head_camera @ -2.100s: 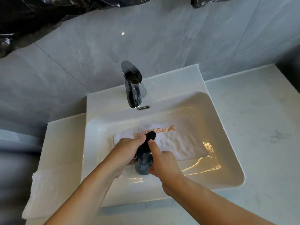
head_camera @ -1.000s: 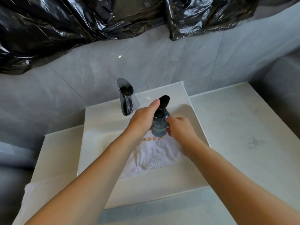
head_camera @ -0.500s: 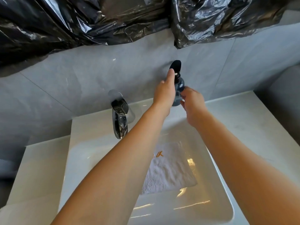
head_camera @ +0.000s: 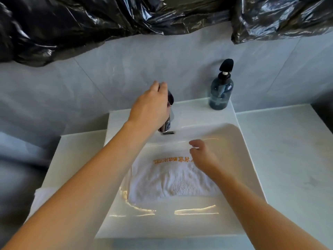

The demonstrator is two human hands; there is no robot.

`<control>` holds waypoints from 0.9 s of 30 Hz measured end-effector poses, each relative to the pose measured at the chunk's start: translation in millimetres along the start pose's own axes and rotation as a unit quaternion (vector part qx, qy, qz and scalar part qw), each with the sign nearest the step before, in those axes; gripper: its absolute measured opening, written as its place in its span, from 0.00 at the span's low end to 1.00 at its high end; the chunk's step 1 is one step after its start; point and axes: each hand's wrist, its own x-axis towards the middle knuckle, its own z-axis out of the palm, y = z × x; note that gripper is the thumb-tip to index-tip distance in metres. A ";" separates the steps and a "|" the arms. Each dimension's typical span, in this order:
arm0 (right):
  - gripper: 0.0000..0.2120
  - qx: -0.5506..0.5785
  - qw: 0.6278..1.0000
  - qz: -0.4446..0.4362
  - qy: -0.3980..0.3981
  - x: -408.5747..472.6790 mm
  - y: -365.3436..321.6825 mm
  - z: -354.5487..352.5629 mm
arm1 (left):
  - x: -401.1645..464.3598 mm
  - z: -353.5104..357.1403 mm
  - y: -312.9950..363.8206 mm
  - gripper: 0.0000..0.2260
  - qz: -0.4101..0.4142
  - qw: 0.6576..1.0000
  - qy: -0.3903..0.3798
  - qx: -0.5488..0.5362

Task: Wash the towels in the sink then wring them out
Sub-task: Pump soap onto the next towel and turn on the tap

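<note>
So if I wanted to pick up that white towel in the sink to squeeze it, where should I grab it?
Probably by the near edge of the towel, coming straight down from above. It lies flat and spread on the bottom of the sink, so no side is open; only the top is free. The right hand already hovers over its far right corner, so that corner would likely work too.

faucet [head_camera: 166, 123]: mostly covered by the left hand [head_camera: 149, 107]; only a strip of chrome along its right side shows, handle unseen
left fingertips: curl behind the faucet top, grip unclear
towel [head_camera: 173, 179]: left edge and top right corner hidden under the forearms
orange lettering [head_camera: 173, 160]: blurred, unreadable, right end under the right hand [head_camera: 203, 156]
second towel [head_camera: 43, 197]: near left corner of the counter, mostly behind the left forearm
black plastic sheet [head_camera: 108, 18]: cut by the top edge
</note>
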 end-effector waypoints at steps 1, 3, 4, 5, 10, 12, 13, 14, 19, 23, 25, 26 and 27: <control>0.20 -0.016 1.000 -0.006 -0.002 -1.8 1.0 2.6 | 2.3 0.8 -1.7 0.25 -0.002 1.000 0.009 0.009; 0.20 -0.042 0.999 -0.019 -0.003 -5.8 1.3 4.7 | 8.8 1.6 -5.1 0.19 0.003 1.000 0.030 0.009; 0.20 -0.053 0.998 -0.023 -0.004 -7.2 1.4 4.6 | 11.7 1.3 -5.9 0.16 0.003 0.999 0.038 0.001; 0.20 -0.062 0.998 -0.026 -0.005 -7.7 2.3 4.6 | 13.8 0.7 -6.1 0.13 0.000 0.999 0.046 -0.009; 0.21 -0.134 0.990 -0.043 -0.019 -12.2 5.0 -0.2 | 9.4 -9.9 -7.7 0.12 -0.012 0.993 0.041 -0.107; 0.21 -0.160 0.986 -0.045 -0.032 -14.5 7.7 -1.5 | -12.2 -6.2 -9.6 0.25 -0.048 0.978 0.040 -0.198; 0.22 -0.184 0.981 -0.049 -0.032 -14.7 9.8 -1.1 | -27.6 0.6 -12.1 0.29 -0.074 0.965 0.066 -0.241; 0.22 -0.211 0.976 -0.051 -0.030 -13.3 12.6 -0.7 | -43.6 11.6 -15.9 0.29 -0.100 0.949 0.109 -0.279; 0.24 -0.323 0.943 -0.053 -0.068 -9.3 28.1 11.9 | -106.6 106.5 -39.6 0.13 -0.189 0.933 -0.059 -0.299; 0.24 -0.429 0.899 -0.081 -0.031 1.9 41.7 25.6 | -121.7 167.6 -44.9 0.12 -0.122 0.950 -0.172 -0.231; 0.24 -0.465 0.879 -0.107 -0.004 7.7 47.9 29.3 | -114.2 181.4 -46.7 0.05 -0.087 0.970 -0.136 -0.182; 0.23 -0.476 0.870 -0.127 0.012 10.8 50.9 30.0 | -110.5 185.1 -48.4 0.03 -0.060 0.977 -0.122 -0.165; 0.22 -0.488 0.860 -0.146 0.027 12.7 53.4 30.2 | -108.0 189.6 -51.0 0.04 -0.025 0.982 -0.105 -0.152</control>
